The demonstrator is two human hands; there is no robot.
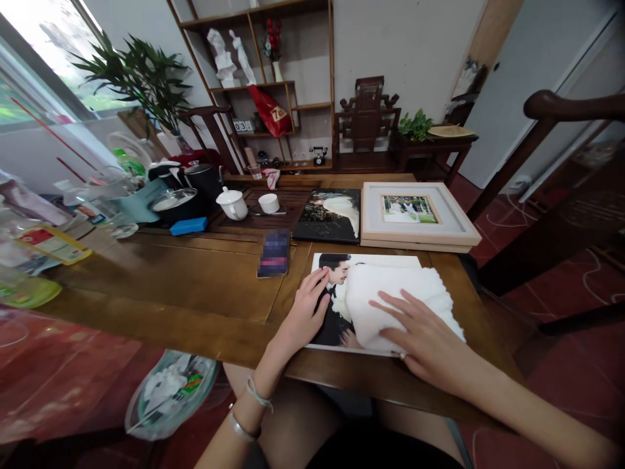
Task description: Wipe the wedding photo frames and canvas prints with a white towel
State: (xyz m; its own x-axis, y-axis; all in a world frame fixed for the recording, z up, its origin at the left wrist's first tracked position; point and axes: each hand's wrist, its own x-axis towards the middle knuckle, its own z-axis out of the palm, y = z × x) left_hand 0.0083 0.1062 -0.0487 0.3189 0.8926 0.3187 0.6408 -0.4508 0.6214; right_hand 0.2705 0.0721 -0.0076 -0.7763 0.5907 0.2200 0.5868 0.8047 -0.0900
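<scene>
A large photo print [328,329] of a couple lies flat near the front edge of the wooden table. Over its right part is spread a white cloth [434,293], fluffy at its right edge. My right hand [415,326] rests on the cloth with fingers spread. At the print's left edge, my left hand [310,306] lies with fingers stretched out over the picture. Just beyond the left hand is a phone [273,254], its screen blurred. Behind the print are a dark photo panel [327,218] and a light wooden picture frame [420,238] holding a small photo.
A lidded white cup [232,204] and a small white cup [268,203] stand on a dark tea tray. A blue block [189,226], a black kettle [202,179] and several bottles crowd the left. Below the table's left side is a waste bin [170,394]; a wooden chair [551,107] stands right.
</scene>
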